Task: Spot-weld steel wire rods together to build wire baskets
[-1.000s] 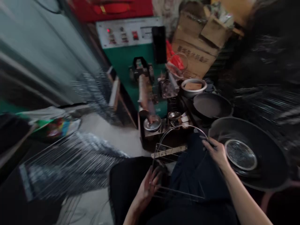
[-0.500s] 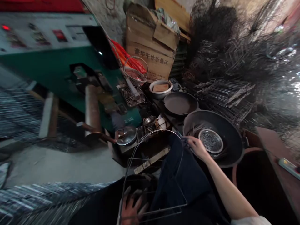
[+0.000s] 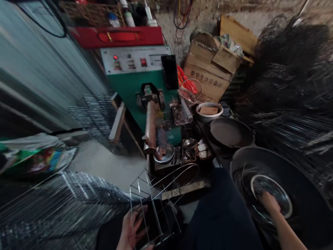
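My left hand [image 3: 133,225] grips a wire rack [image 3: 156,208] with thin metal bars and a curved wire loop, held tilted over my lap. Some fingers are round the bars and others reach between them. My right hand [image 3: 269,201] is down in a round metal bowl [image 3: 287,199]; its fingertips are dark and blurred, so whether they hold anything is hidden. That bowl sits inside a large black pan [image 3: 304,177], with loose thin wires [image 3: 243,177] beside it.
A green machine [image 3: 125,85] with a copper-coloured cylinder [image 3: 151,125] stands ahead. Small bowls, a fan [image 3: 180,114] and a second dark pan [image 3: 231,132] lie near it. Stacked wire racks [image 3: 85,194] are at left, tangled wire [image 3: 293,69] at right, a cardboard box [image 3: 205,73] behind.
My right hand has moved from the dark cloth over my leg into the metal bowl. The wire rack has turned in my left hand. The view has swung left.
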`<move>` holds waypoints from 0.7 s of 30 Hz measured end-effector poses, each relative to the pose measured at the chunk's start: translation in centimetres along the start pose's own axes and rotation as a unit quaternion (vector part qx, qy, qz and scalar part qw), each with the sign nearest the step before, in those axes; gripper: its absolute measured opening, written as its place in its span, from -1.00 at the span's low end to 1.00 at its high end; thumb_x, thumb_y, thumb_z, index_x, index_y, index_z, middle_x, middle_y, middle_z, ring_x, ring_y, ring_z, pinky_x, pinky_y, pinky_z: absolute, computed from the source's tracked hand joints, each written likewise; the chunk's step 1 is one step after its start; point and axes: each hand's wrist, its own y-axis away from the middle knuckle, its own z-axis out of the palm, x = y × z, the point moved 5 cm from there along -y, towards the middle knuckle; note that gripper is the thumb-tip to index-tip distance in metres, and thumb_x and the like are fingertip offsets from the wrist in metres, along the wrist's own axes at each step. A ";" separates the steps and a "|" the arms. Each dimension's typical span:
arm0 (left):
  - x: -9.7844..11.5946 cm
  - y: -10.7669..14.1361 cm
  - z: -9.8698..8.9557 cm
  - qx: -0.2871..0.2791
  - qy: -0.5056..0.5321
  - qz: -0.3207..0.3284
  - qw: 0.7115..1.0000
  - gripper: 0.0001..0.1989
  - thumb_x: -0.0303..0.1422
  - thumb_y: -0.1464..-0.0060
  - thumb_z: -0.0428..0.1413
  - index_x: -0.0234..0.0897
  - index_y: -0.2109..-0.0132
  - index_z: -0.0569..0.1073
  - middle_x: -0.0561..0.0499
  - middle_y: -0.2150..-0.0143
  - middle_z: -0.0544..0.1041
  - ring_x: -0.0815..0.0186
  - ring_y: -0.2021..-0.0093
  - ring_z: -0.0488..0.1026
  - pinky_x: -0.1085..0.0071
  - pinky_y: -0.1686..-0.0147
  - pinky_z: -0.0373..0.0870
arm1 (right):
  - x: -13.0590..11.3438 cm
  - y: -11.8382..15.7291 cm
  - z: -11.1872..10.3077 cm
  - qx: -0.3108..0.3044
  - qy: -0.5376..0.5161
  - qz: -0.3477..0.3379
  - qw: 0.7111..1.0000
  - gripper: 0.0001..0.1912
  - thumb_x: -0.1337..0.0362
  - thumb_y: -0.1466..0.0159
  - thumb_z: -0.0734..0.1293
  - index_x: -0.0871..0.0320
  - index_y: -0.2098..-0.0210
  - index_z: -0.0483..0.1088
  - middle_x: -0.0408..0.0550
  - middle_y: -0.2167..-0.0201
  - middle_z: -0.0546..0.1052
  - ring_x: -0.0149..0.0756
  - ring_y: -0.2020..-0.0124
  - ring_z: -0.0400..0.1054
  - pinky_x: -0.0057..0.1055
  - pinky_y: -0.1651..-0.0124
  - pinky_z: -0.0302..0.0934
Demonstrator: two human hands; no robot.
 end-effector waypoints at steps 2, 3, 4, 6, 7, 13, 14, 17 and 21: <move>-0.1 -0.5 -0.1 0.003 -0.005 0.003 1.000 0.05 -0.03 0.37 0.49 0.10 -0.27 0.19 -0.22 -0.40 0.26 -0.41 -0.44 0.15 -0.31 -0.20 0.38 | 0.3 -0.8 0.4 0.015 -0.011 -0.025 1.000 -0.73 0.08 -0.10 0.21 -0.01 0.42 0.52 0.27 0.25 0.67 0.24 0.08 0.59 0.00 0.14 0.49; -0.1 -0.7 -0.1 0.003 -0.006 0.006 1.000 0.07 -0.03 0.37 0.49 0.09 -0.28 0.18 -0.23 -0.40 0.26 -0.40 -0.44 0.15 -0.29 -0.21 0.37 | 0.5 -1.1 0.6 0.026 -0.020 -0.038 0.999 -0.72 0.05 -0.08 0.20 -0.04 0.44 0.52 0.25 0.29 0.66 0.26 0.09 0.59 0.03 0.14 0.48; -0.1 -0.9 -0.1 0.003 -0.006 0.010 1.000 0.07 -0.03 0.36 0.49 0.08 -0.29 0.17 -0.23 -0.40 0.27 -0.39 -0.44 0.15 -0.27 -0.22 0.38 | 0.8 -1.3 0.8 0.037 -0.031 -0.048 0.998 -0.72 0.02 -0.05 0.20 -0.07 0.45 0.52 0.25 0.32 0.66 0.28 0.11 0.59 0.05 0.15 0.48; 0.1 -1.2 -0.1 0.004 -0.005 0.022 1.000 0.06 -0.04 0.33 0.49 0.06 -0.30 0.16 -0.23 -0.40 0.26 -0.36 -0.44 0.16 -0.22 -0.23 0.40 | 1.4 -1.6 1.2 0.053 -0.044 -0.046 0.997 -0.69 -0.03 -0.01 0.20 -0.10 0.47 0.53 0.27 0.41 0.63 0.34 0.20 0.59 0.09 0.20 0.47; 0.2 -1.3 -0.1 0.007 -0.006 0.028 1.000 0.06 -0.04 0.32 0.49 0.05 -0.30 0.16 -0.24 -0.41 0.25 -0.36 -0.44 0.17 -0.21 -0.23 0.40 | 1.7 -1.6 1.3 0.059 -0.046 -0.035 0.997 -0.68 -0.05 0.00 0.19 -0.11 0.48 0.53 0.28 0.46 0.61 0.35 0.26 0.59 0.10 0.24 0.47; 0.1 -1.8 -1.2 0.041 -0.045 0.057 0.997 0.07 -0.08 0.25 0.46 -0.02 -0.35 0.12 -0.26 -0.38 0.31 -0.32 -0.43 0.21 -0.23 -0.32 0.31 | -1.3 -1.2 -2.6 0.123 -0.048 -0.087 0.987 -0.60 -0.08 -0.04 0.11 -0.08 0.57 0.49 0.32 0.47 0.60 0.39 0.32 0.57 0.13 0.28 0.46; 0.2 -1.9 -1.3 0.038 -0.058 0.066 0.995 0.07 -0.09 0.24 0.45 -0.05 -0.36 0.11 -0.26 -0.37 0.32 -0.31 -0.43 0.23 -0.22 -0.34 0.29 | -3.0 -0.9 -4.0 0.138 -0.053 -0.112 0.983 -0.58 -0.08 -0.05 0.12 -0.06 0.54 0.51 0.34 0.42 0.61 0.39 0.30 0.57 0.13 0.27 0.46; 0.8 -2.3 -1.3 0.016 -0.102 0.090 0.991 0.06 -0.14 0.21 0.42 -0.15 -0.37 0.08 -0.30 -0.33 0.37 -0.25 -0.38 0.32 -0.21 -0.37 0.25 | -10.5 1.4 -8.5 0.191 -0.089 -0.214 0.954 -0.49 -0.13 -0.08 0.15 0.09 0.38 0.57 0.36 0.26 0.64 0.38 0.23 0.56 0.14 0.23 0.45; 2.0 -2.5 -1.1 -0.008 -0.142 0.100 0.985 0.03 -0.25 0.18 0.39 -0.20 -0.36 0.04 -0.32 -0.30 0.40 -0.20 -0.37 0.35 -0.22 -0.40 0.16 | -22.8 9.0 -13.0 0.174 -0.190 -0.358 0.897 -0.47 -0.15 -0.17 0.29 0.14 0.13 0.52 0.15 0.30 0.64 0.10 0.27 0.56 -0.10 0.24 0.46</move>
